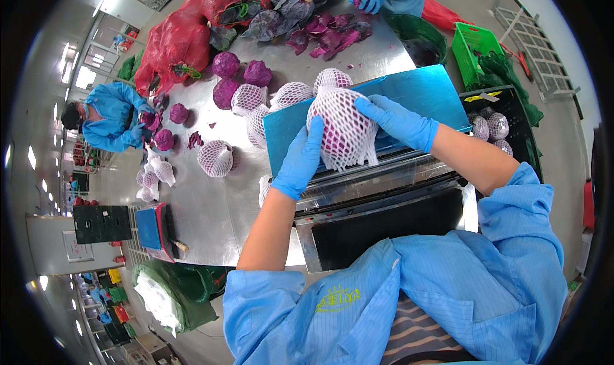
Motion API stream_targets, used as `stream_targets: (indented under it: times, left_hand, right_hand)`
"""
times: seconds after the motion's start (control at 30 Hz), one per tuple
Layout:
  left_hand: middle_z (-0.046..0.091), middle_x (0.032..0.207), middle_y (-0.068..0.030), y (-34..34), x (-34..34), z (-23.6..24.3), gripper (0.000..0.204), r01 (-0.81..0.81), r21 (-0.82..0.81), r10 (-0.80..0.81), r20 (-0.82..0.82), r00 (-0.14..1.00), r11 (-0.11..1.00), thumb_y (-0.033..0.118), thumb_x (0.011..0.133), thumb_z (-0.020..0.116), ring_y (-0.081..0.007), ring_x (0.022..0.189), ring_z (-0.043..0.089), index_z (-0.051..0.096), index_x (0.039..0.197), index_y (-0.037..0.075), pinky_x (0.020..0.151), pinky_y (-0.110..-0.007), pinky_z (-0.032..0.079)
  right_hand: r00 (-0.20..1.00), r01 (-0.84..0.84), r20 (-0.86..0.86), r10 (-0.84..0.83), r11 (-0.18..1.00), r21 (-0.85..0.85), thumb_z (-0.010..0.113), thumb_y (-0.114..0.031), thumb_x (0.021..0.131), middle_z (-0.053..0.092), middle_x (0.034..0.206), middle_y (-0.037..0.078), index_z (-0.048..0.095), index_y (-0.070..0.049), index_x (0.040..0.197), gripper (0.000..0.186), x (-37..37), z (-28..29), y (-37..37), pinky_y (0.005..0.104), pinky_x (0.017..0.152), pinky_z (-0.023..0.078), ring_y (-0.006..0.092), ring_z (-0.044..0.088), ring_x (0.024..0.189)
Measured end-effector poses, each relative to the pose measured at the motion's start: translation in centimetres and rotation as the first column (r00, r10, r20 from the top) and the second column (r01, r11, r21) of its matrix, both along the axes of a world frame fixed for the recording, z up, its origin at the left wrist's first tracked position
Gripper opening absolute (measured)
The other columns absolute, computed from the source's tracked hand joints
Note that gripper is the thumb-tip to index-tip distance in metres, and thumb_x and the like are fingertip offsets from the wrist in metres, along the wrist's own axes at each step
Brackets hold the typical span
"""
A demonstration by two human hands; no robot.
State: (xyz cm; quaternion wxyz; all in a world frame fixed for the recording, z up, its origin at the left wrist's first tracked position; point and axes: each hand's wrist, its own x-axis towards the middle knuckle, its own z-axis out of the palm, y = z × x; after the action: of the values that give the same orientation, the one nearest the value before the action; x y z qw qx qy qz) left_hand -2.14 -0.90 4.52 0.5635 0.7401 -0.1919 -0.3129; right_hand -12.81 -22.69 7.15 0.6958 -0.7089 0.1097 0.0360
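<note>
Between my gloved hands is a red cabbage (346, 125) in a white foam net, its loose net ends hanging toward me. My left hand (302, 158) presses its left side, the thumb and fingers close together. On the upper right side, my right hand (401, 123) grips it with thumb and fingertips. Beneath and behind the cabbage lies a shiny blue panel (432, 103) on the wrapping machine (384, 186). Another netted cabbage (333, 78) shows just beyond the held one.
Several netted cabbages (215, 158) and bare cabbages (225, 94) lie on the steel table (249, 189). Red mesh sacks (176, 45) and loose purple leaves (329, 35) are at the far side. A dark crate (521, 119) holds wrapped cabbages at right. Two co-workers handle cabbages, one left (109, 115).
</note>
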Motion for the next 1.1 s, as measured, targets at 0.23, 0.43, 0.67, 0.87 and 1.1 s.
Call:
stream_targets:
  times: [0.23,0.43,0.67,0.87,1.1]
  left_hand:
    - [0.06,0.116,-0.0258,0.8,2.3,1.6,0.083,0.116,-0.058,-0.09,0.336,0.937,0.992,0.055,0.091,0.058,-0.0308,0.109,0.059,0.04,0.137,-0.012,0.097,-0.034,0.044]
    - [0.056,0.125,-0.0199,2.7,1.9,6.0,0.078,0.118,0.2,-0.193,0.42,0.887,0.973,0.035,0.086,0.071,-0.0275,0.113,0.057,0.036,0.142,-0.006,0.098,-0.035,0.045]
    - [0.055,0.123,-0.0038,7.8,-0.4,7.1,0.064,0.107,0.879,-0.872,0.476,-0.117,0.465,0.012,0.076,0.068,-0.0215,0.092,0.059,0.049,0.138,0.013,0.078,-0.034,0.05]
    - [0.053,0.104,-0.0007,8.4,-0.6,3.2,0.06,0.233,0.874,-0.814,0.484,-0.322,0.427,0.009,0.076,0.062,-0.017,0.081,0.056,0.053,0.135,0.018,0.067,-0.031,0.047]
    - [0.052,0.085,-0.0006,8.0,-1.2,1.6,0.048,0.234,0.786,-0.722,0.618,-0.311,0.572,0.01,0.076,0.063,-0.0184,0.074,0.054,0.063,0.123,0.015,0.066,-0.034,0.045]
  right_hand:
    - [0.998,-0.003,0.06,0.003,1.0,0.003,0.049,-0.061,0.095,0.06,0.119,0.01,0.052,0.0,0.13,0.07,0.6,-1.2,-3.9,0.0305,0.101,0.04,0.0149,0.052,0.112]
    - [0.991,-0.082,0.117,0.062,0.981,0.175,0.051,-0.061,0.094,0.053,0.13,0.012,0.044,0.0,0.137,0.075,0.9,-1.1,-3.0,0.0305,0.107,0.035,0.0169,0.047,0.12]
    - [0.988,0.154,0.04,-0.15,0.983,-0.102,0.058,-0.049,0.094,0.053,0.129,0.011,0.04,-0.003,0.144,0.071,-2.1,-1.0,-6.3,0.0317,0.101,0.039,0.0183,0.05,0.116]
    - [0.709,0.033,0.038,0.704,0.02,-0.999,0.07,-0.018,0.079,0.057,0.123,0.006,0.057,-0.021,0.13,0.053,-9.7,1.6,-13.4,0.0361,0.081,0.051,0.0224,0.06,0.097]
    - [0.587,0.132,-0.002,0.809,-0.098,-0.986,0.067,-0.016,0.077,0.06,0.107,0.001,0.065,-0.022,0.115,0.039,-12.1,-1.9,-10.6,0.0358,0.071,0.049,0.0205,0.06,0.089]
